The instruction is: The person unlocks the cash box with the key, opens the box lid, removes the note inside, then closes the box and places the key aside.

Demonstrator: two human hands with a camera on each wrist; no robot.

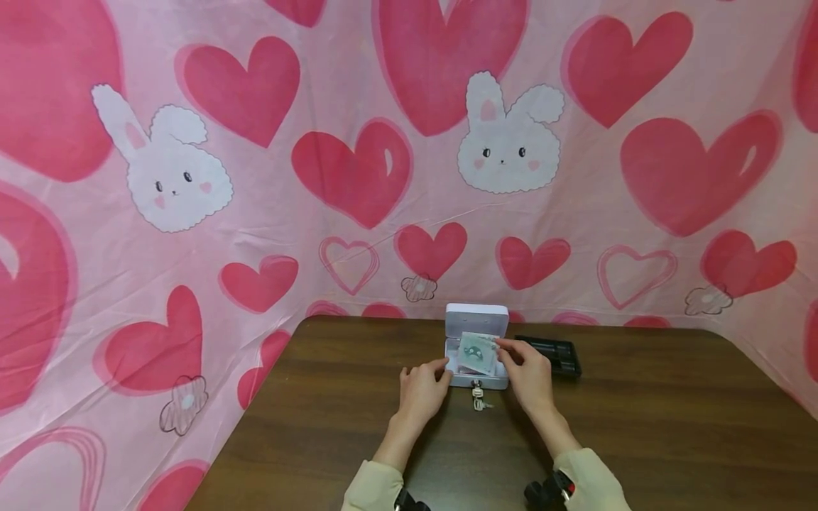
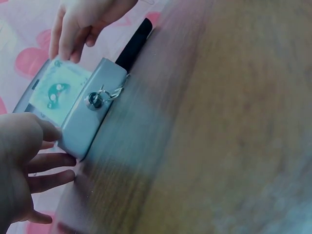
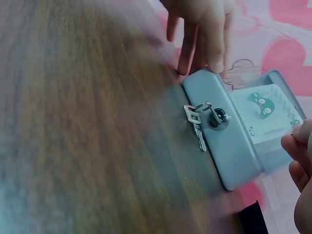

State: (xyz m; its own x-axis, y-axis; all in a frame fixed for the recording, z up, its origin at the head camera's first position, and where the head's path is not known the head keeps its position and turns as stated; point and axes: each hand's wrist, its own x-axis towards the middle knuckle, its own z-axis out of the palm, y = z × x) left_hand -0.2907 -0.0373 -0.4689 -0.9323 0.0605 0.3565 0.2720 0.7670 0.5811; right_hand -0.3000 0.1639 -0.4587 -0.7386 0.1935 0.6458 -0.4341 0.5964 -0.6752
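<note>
A small pale grey lock box (image 1: 461, 382) stands on the table with its lid (image 1: 476, 321) raised at the back. In its front lock sits a key (image 3: 196, 129) on a ring, with another key hanging from it. Over the box's opening, tilted, is a pale square paper card (image 1: 476, 353) printed with a green frog. My right hand (image 1: 529, 372) pinches the card's right corner between thumb and fingers. At the front left corner my left hand (image 1: 422, 389) holds the box, thumb at the rim and fingers along the outer side. What lies under the card is mostly hidden.
A black plastic case or tray (image 1: 562, 357) lies right of the box, partly behind my right hand. The brown wooden table (image 1: 307, 426) ends at the back against a pink cloth (image 1: 358, 277) with hearts and rabbits.
</note>
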